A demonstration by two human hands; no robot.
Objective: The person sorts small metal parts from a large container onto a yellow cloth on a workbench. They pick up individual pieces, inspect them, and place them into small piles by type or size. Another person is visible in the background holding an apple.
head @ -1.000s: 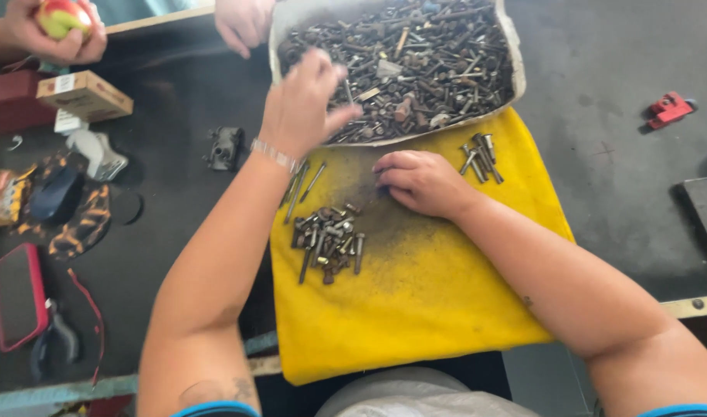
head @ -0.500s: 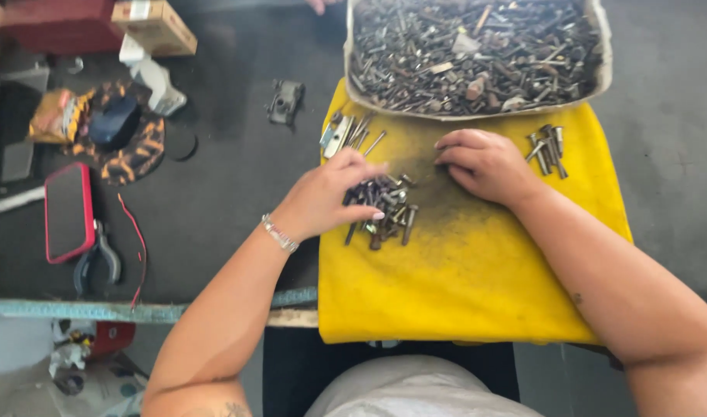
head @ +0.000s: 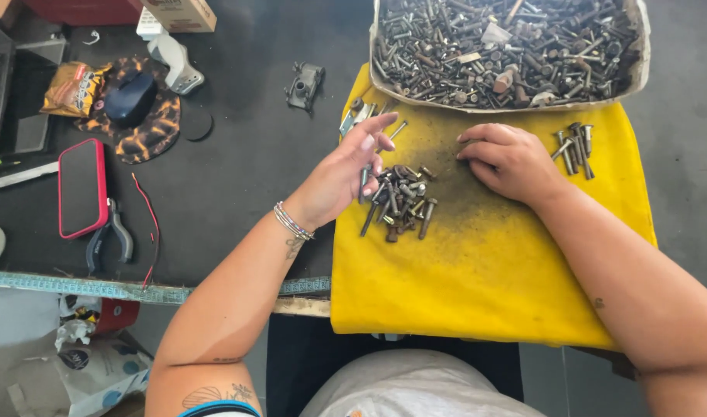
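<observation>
At frame centre, on the yellow cloth (head: 477,270) spread over the dark bench (head: 237,170), the left hand (head: 342,174) hovered over the middle pile of bolts (head: 400,202), fingers (head: 376,127) spread loosely, one bolt apparently between thumb and fingers though I couldn't tell for sure. The right hand (head: 512,158) lay flat on the cloth, fingers half curled, gripping nothing, between that pile and a smaller bolt group (head: 573,148) at right. Sorting well probably meant one piece at a time from the full tray (head: 508,50) at upper right, piles kept apart.

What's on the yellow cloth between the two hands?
In the head view, only bare, grimy yellow cloth separates the left hand from the right hand; the bolt pile lies just below that gap.
</observation>
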